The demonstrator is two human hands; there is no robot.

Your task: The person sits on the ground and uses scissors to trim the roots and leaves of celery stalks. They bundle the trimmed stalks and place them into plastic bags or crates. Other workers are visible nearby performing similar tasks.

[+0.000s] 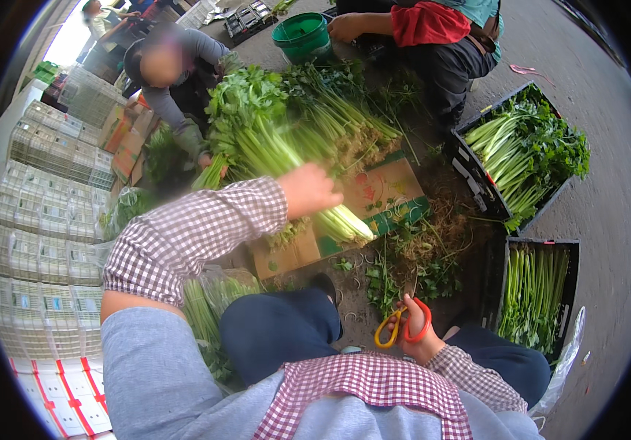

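Note:
My left hand [311,190], blurred by motion, lies over a large bunch of celery [271,143] whose pale root end points toward me; its fingers are curled, and whether they grip the stalks is unclear. Beneath the bunch is a flattened cardboard box [384,190]. Near my right knee, my right hand [419,333] holds scissors [403,325] with one red and one yellow handle loop, blades pointing away from me. Trimmed roots and leaves [422,247] lie in a heap beyond the scissors. More rooted green stalks [348,121] are piled past the cardboard.
Two black crates of leafy stalks, an upper one [480,176] and a lower one [573,291], stand at the right. A co-worker crouches at the upper left; another sits beside a green bucket [302,41]. Bagged greens [205,308] lie by my left leg. Crates [46,247] are stacked at left.

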